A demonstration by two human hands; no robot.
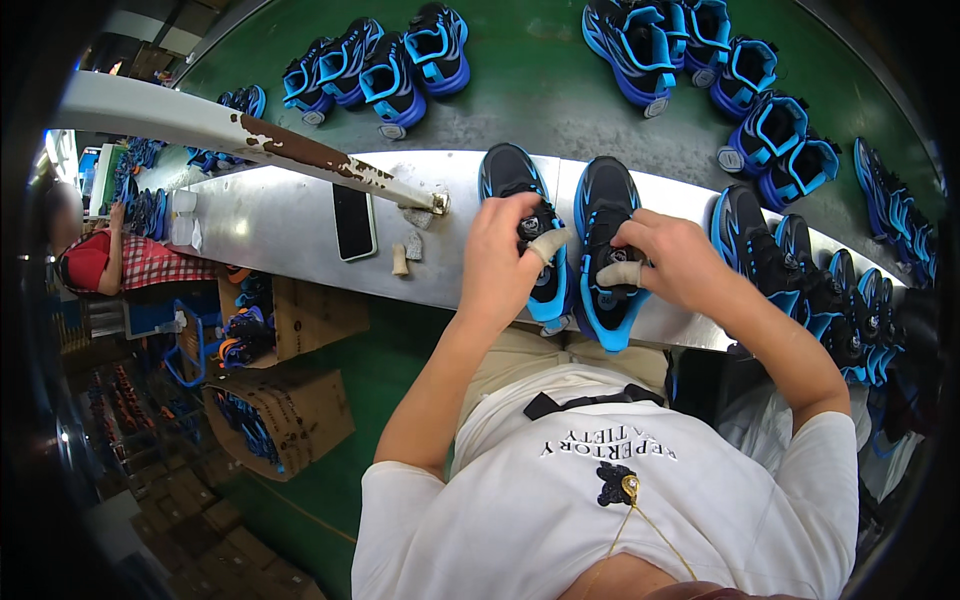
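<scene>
**Two hands working on a pair of black-and-blue sneakers**

The left hand [497,262] is closing its grip over the left sneaker [520,180], a taped finger lying across the tongue. The right hand [668,258] is curling its grip onto the right sneaker [605,200], taped thumb pressing the lacing. Both sneakers are standing side by side on the metal surface [280,215], near a black phone [353,221]. More sneakers [775,130] are lying on the green belt [540,90] beyond.

Two sneakers [565,235] lie side by side at frame centre on the worktop [270,215]; a phone [353,221] lies left of them.
</scene>
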